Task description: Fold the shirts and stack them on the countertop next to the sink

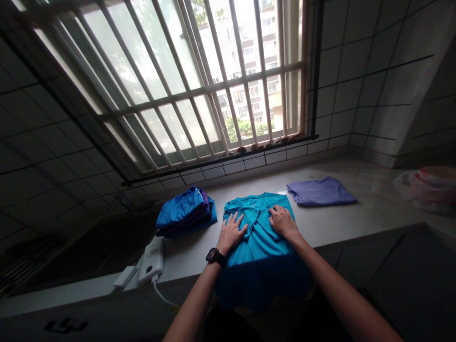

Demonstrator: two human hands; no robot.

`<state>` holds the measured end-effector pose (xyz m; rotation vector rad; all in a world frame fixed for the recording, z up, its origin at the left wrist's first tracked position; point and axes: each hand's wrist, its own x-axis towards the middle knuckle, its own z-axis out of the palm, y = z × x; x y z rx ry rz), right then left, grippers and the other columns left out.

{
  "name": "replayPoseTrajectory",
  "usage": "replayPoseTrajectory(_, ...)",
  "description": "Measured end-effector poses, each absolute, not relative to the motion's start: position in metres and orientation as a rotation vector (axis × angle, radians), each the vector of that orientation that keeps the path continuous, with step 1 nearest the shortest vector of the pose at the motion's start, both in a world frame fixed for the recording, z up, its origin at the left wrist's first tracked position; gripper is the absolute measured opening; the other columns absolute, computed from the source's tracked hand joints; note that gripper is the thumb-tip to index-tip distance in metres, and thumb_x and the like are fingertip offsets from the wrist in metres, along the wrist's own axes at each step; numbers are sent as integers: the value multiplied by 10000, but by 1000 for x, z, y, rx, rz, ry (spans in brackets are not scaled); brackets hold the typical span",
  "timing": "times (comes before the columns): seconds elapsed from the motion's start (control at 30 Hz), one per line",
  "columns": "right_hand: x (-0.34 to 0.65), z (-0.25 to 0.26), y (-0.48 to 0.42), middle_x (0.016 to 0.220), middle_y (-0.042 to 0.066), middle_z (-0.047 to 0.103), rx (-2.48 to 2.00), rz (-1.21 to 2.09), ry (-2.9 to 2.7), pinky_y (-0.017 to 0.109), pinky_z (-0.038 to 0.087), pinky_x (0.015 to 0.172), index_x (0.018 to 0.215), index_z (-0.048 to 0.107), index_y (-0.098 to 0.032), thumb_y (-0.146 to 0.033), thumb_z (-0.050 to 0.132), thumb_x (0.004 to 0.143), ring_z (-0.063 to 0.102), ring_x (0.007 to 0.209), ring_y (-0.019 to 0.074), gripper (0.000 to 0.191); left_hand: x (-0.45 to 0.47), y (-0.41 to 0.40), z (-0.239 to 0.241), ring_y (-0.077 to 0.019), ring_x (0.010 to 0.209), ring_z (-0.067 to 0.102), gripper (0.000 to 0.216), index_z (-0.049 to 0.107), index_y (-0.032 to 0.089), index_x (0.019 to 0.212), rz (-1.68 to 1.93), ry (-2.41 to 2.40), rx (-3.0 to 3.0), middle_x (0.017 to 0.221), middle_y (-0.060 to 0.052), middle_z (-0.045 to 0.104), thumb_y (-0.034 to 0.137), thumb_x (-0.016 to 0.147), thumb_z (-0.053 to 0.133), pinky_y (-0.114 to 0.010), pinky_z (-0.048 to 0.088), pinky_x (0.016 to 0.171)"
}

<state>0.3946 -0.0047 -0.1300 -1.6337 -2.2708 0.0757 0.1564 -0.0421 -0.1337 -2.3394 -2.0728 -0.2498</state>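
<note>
Closest to me, the lower part of the teal shirt (pixel 256 249) drapes over the front edge of the counter (pixel 190 261); the rest lies flat on top, with what look like its sleeves turned in toward the middle. On the shirt's left half I have the left hand (pixel 232 232) laid palm down, fingers spread, pressing rather than gripping; a dark watch (pixel 215 256) sits on that wrist. On its right half the right hand (pixel 283 222) rests with fingers curled into the fabric; I can't tell whether they pinch a layer or only press.

I judge the cloth light, soft and limp, perhaps a little slick, and in no danger of breaking. The hanging part could drag it toward the edge, so I'd hold the upper part down with a flat palm and grasp the hem near both side seams.

Left of the shirt, toward the near edge, are a white device (pixel 152 261) with a cable (pixel 162 294) and a small white block (pixel 125 277). Farther back on that side is a pile of blue and purple garments (pixel 187 211); to the shirt's right lies a folded lavender cloth (pixel 320 192), with a plastic bag (pixel 432 187) well beyond it. Behind the shirt is the barred window (pixel 213 89).
</note>
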Motion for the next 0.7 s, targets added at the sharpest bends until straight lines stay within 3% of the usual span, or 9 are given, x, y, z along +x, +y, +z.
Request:
replayPoseTrajectory(0.5, 394, -138, -3, 1402, 147, 623, -1637, 76, -2238, 373, 398, 1055, 1321, 663, -179, -191, 457, 950, 569, 1262, 274, 425, 158, -41, -138, -306, 1513, 340, 573, 464, 205, 1524, -384, -2147, -2326, 1626, -118, 399, 429, 997, 475, -535, 264, 1237)
replayPoseTrajectory(0.7, 393, -125, 8, 1413, 139, 619, -1720, 260, -2209, 359, 423, 1042, 1302, 682, -188, -198, 490, 945, 565, 1282, 288, 406, 158, -32, -131, -300, 1489, 380, 485, 591, 233, 1404, -520, -2279, -2319, 1593, -106, 456, 387, 945, 569, -509, 271, 1236)
